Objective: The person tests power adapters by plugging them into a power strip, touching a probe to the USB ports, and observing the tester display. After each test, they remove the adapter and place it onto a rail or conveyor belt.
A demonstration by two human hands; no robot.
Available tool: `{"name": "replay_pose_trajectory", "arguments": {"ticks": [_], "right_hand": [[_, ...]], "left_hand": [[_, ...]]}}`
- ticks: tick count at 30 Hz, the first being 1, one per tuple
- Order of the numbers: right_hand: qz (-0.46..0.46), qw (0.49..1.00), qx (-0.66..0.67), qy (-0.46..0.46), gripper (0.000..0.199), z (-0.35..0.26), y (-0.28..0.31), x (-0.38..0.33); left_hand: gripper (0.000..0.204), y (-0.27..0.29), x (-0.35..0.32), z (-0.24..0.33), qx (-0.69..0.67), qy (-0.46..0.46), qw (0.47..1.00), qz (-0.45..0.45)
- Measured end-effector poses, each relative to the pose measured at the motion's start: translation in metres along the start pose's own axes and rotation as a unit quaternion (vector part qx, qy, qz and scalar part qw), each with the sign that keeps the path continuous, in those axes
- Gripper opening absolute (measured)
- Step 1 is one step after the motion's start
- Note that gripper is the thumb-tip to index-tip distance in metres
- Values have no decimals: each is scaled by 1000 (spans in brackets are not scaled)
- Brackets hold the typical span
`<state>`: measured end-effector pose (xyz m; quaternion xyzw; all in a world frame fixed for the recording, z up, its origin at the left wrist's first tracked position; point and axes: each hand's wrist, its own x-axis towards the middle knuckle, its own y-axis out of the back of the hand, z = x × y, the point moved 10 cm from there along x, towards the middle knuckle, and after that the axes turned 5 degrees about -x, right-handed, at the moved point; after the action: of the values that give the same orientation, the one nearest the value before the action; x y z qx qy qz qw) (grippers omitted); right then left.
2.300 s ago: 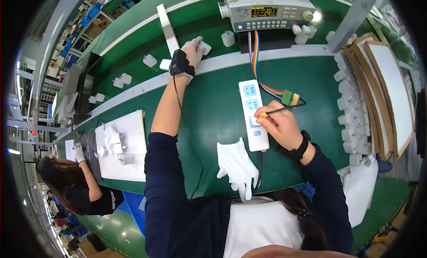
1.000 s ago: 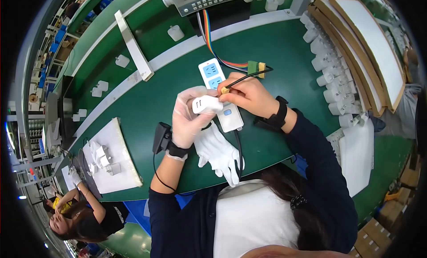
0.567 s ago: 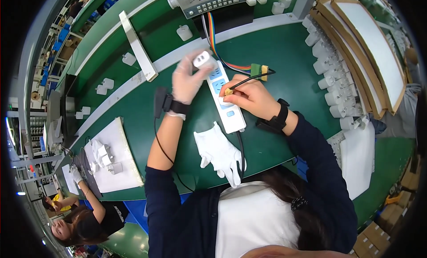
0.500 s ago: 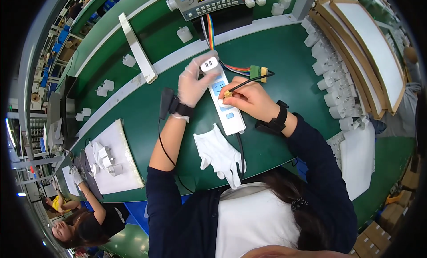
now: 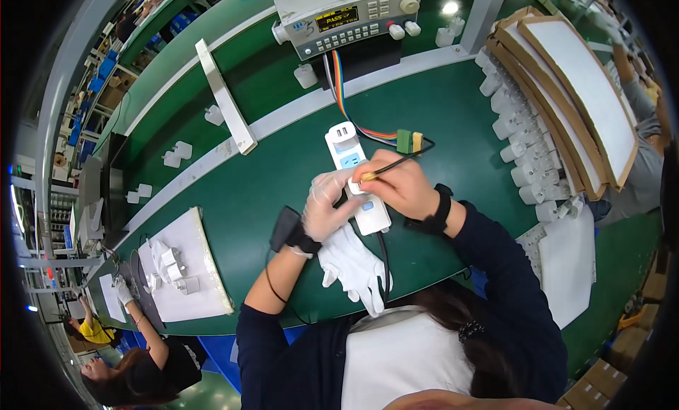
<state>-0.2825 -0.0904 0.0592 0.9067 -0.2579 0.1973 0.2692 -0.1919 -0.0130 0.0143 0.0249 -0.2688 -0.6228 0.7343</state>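
Observation:
A white power strip (image 5: 375,220) with blue sockets lies on the green bench. One white two-port USB charger (image 5: 343,133) is plugged into its far end. My gloved left hand (image 5: 328,206) curls around a second white charger (image 5: 356,186) lower on the strip, thumb and fingers on either side. My bare right hand (image 5: 402,185) pinches a yellow plug (image 5: 368,176) on a black cable against that charger; its tip is hidden. Partly below my left hand lies a white cloth glove (image 5: 353,268). The cable runs to a green and yellow connector block (image 5: 404,141).
A test instrument (image 5: 346,21) with a lit screen stands at the back, rainbow wires hanging from it. Rows of white chargers (image 5: 527,155) and stacked cardboard trays (image 5: 576,99) line the right. More chargers lie on a white board (image 5: 191,268) at left, near a co-worker (image 5: 141,367).
My left hand has left the far charger and come nearer, to the charger beside my right hand. The right hand keeps its pinch on the yellow plug. The view has shifted slightly.

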Motion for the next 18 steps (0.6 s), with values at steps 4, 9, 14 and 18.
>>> {"name": "replay_pose_trajectory", "arguments": {"ticks": [4,9,14,18], "right_hand": [[68,997,5,27,13,-3,23,35],[56,995,-40,-68,15,52,-1,58],[49,990,-126,-25,16,48,-1,58],[55,990,-128,-2,16,49,-9,62]], "left_hand": [[52,-12,-7,-12,107,39,993,15],[54,31,0,-7,-92,59,980,167],[52,147,68,-13,221,10,942,251],[44,196,93,-93,349,116,912,180]]}}
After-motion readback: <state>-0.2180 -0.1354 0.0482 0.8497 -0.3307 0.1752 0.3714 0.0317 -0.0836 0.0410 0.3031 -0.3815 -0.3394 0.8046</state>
